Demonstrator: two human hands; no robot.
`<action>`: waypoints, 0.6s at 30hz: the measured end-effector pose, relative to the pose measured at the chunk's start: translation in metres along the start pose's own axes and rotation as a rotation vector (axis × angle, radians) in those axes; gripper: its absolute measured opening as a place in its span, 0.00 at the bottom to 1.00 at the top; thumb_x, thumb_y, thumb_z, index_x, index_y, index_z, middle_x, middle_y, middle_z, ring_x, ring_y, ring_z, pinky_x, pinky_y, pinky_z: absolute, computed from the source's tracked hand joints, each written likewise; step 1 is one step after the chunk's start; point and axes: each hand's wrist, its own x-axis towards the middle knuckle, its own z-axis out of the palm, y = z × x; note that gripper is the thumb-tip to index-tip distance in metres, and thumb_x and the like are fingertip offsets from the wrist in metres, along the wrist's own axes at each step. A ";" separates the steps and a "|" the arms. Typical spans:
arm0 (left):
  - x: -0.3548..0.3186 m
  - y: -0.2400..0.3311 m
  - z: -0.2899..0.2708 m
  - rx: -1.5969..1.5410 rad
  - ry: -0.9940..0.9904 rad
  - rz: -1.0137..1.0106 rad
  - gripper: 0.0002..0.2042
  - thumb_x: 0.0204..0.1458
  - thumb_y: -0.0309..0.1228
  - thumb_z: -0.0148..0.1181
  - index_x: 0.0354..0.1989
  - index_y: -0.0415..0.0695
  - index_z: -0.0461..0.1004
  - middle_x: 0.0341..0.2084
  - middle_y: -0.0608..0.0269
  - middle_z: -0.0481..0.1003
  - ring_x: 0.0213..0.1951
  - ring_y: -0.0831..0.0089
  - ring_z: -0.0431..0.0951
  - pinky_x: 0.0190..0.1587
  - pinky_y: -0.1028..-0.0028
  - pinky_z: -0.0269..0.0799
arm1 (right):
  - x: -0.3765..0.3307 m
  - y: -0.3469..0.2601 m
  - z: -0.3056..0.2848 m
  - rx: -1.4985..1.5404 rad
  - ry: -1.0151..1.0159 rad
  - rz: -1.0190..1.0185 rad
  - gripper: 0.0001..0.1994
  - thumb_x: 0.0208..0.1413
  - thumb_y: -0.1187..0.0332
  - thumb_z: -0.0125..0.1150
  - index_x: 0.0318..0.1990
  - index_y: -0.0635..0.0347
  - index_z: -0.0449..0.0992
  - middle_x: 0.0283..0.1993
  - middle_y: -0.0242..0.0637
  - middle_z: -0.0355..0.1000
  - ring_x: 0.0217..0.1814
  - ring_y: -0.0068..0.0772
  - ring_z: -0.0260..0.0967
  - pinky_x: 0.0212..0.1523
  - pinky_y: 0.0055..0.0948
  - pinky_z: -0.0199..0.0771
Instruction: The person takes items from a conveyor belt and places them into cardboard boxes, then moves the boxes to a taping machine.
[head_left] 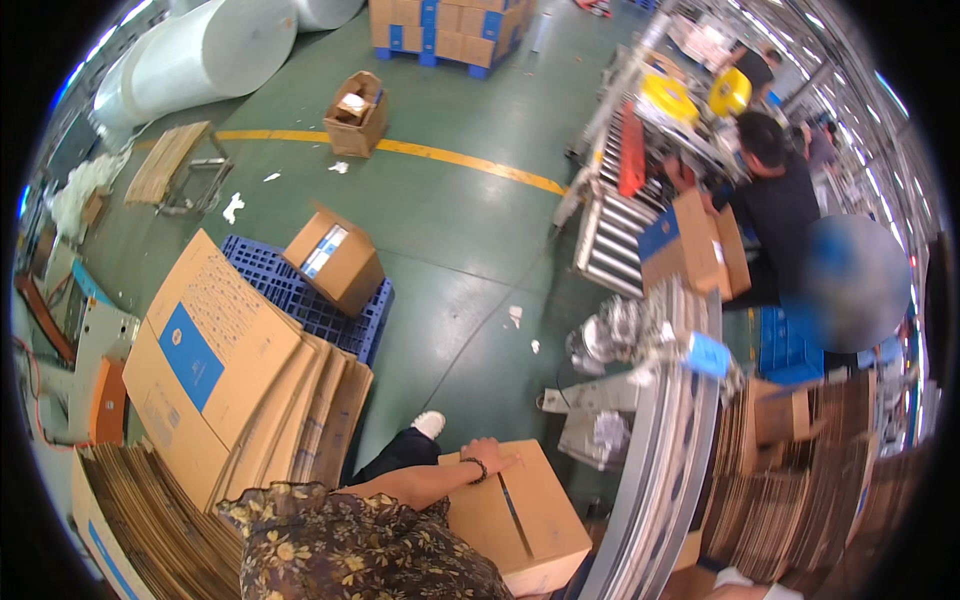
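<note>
Left grip (490, 458): at 6 o'clock of the view, laid palm-down on the far end of a brown carton (535, 500); fingers look loosely spread, pinching nothing as far as the blur allows. Right grip: not seen, state cannot be told. Carton sits at 6 o'clock, partly overlapped in view by the floral sleeve (370, 540), a metal rail (665, 440) running near it toward 4 o'clock; what bears it is hidden. Dark line where the top flaps (485, 520) meet; gap or tape, unclear.

Surroundings: leaning pile of flat cartons (225, 385) at 8 o'clock; blue pallet (370, 335) at 9 o'clock, bearing a box (360, 280). Co-worker (785, 220) between 2 and 3 o'clock, a second carton (690, 240) in front, beside the roller conveyor (605, 235).

Risks, judged: pressure from one palm at one end could swing the carton round instead of moving it straight, and a corner might catch the rail. If the flaps are unsealed, uneven pressing could make one sink or spring up. A bump to the sloping pile could start its sheets sliding
</note>
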 end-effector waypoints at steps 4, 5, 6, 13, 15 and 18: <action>0.055 -0.031 -0.130 -0.149 0.293 -0.153 0.40 0.44 0.70 0.51 0.51 0.43 0.74 0.50 0.52 0.74 0.55 0.55 0.72 0.56 0.55 0.65 | 0.085 -0.003 0.103 0.120 -0.439 0.038 0.35 0.60 0.43 0.48 0.66 0.59 0.58 0.68 0.44 0.59 0.68 0.47 0.58 0.65 0.49 0.61; 0.072 -0.045 -0.162 -0.161 0.383 -0.208 0.40 0.45 0.70 0.51 0.50 0.43 0.74 0.50 0.52 0.75 0.54 0.55 0.73 0.56 0.54 0.65 | 0.085 -0.023 0.203 -0.057 -0.265 0.111 0.33 0.61 0.42 0.42 0.66 0.54 0.59 0.67 0.39 0.61 0.67 0.46 0.59 0.66 0.48 0.62; 0.080 -0.050 -0.201 -0.237 0.416 -0.228 0.39 0.45 0.69 0.52 0.50 0.43 0.75 0.49 0.52 0.75 0.53 0.55 0.73 0.56 0.54 0.65 | 0.103 -0.029 0.249 -0.026 -0.334 0.156 0.32 0.63 0.42 0.41 0.67 0.54 0.59 0.67 0.38 0.60 0.68 0.45 0.58 0.66 0.47 0.61; 0.102 -0.081 -0.485 -0.298 0.988 -0.243 0.35 0.45 0.65 0.56 0.43 0.41 0.76 0.42 0.50 0.77 0.48 0.53 0.74 0.50 0.54 0.69 | 0.152 -0.019 0.597 0.035 -0.648 0.216 0.32 0.63 0.41 0.39 0.65 0.54 0.60 0.64 0.38 0.64 0.64 0.43 0.62 0.62 0.44 0.66; 0.096 -0.088 -0.557 -0.266 1.180 -0.248 0.34 0.45 0.63 0.58 0.43 0.41 0.76 0.41 0.51 0.77 0.48 0.54 0.74 0.49 0.55 0.69 | 0.134 -0.013 0.694 0.067 -0.805 0.230 0.32 0.64 0.42 0.38 0.65 0.58 0.60 0.64 0.40 0.64 0.62 0.44 0.65 0.59 0.42 0.71; 0.089 -0.104 -0.650 -0.157 1.354 -0.226 0.32 0.46 0.61 0.59 0.44 0.41 0.76 0.41 0.52 0.77 0.48 0.56 0.74 0.49 0.55 0.68 | 0.121 0.026 0.810 0.082 -1.141 0.236 0.32 0.65 0.44 0.39 0.64 0.60 0.59 0.64 0.41 0.64 0.60 0.44 0.67 0.58 0.41 0.72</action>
